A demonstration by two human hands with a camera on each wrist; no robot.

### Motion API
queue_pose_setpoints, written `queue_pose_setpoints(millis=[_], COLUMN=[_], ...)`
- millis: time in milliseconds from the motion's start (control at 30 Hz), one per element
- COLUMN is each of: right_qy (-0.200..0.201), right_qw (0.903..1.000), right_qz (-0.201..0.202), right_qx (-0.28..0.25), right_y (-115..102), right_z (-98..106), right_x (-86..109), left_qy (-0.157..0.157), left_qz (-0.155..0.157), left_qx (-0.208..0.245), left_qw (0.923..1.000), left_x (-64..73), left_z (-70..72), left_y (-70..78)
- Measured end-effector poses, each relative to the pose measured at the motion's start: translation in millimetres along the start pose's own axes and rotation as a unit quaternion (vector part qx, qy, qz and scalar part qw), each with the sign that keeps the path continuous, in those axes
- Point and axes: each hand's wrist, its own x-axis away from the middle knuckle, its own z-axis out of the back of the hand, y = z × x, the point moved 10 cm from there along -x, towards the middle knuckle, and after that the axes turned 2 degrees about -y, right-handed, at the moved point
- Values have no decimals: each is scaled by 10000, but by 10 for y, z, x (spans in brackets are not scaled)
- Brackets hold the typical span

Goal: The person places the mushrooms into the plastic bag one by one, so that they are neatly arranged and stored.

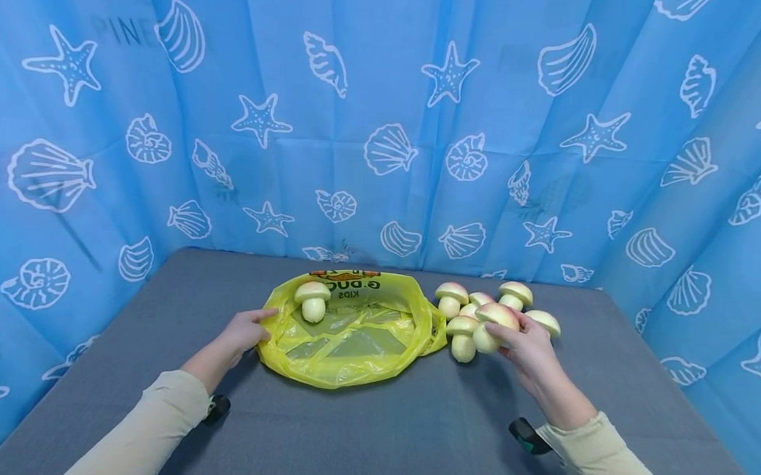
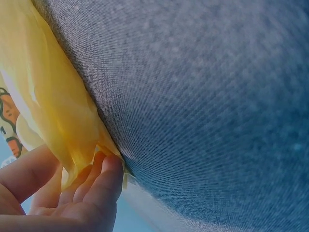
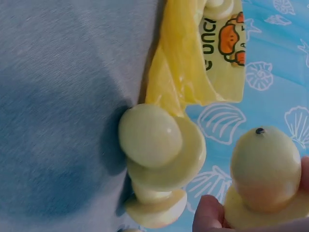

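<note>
A yellow plastic bag lies on the table with its mouth spread wide and dark print on its back wall. My left hand pinches the bag's left rim; in the left wrist view the thumb and fingers have the thin plastic between them. One toy mushroom is inside the bag at the back left. My right hand grips another mushroom, pale with a pinkish cap, right of the bag. Its stem end faces the right wrist camera.
Several more mushrooms, one at the front and one at the back, cluster against the bag's right side. The grey table ends at a blue curtain with white shells and starfish.
</note>
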Motion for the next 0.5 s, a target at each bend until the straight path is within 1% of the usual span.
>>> queue_pose_setpoints(millis=[100, 300, 400, 500], right_qy=[-128, -559, -692, -793], right_qw=[9996, 9961, 9947, 9943], right_qz=[66, 258, 287, 261], right_qx=[-224, -635, -703, -657], right_y=[-28, -95, -115, -122], right_z=[-60, -231, -298, -360], right_x=[-9, -5, -19, -39], left_qy=[12, 27, 49, 51], left_qz=[15, 50, 65, 86], left_qx=[-27, -50, -29, -4], left_qw=[10000, 10000, 10000, 10000], left_x=[-2, 8, 5, 2], left_z=[0, 1, 5, 4], left_y=[-1, 0, -2, -4])
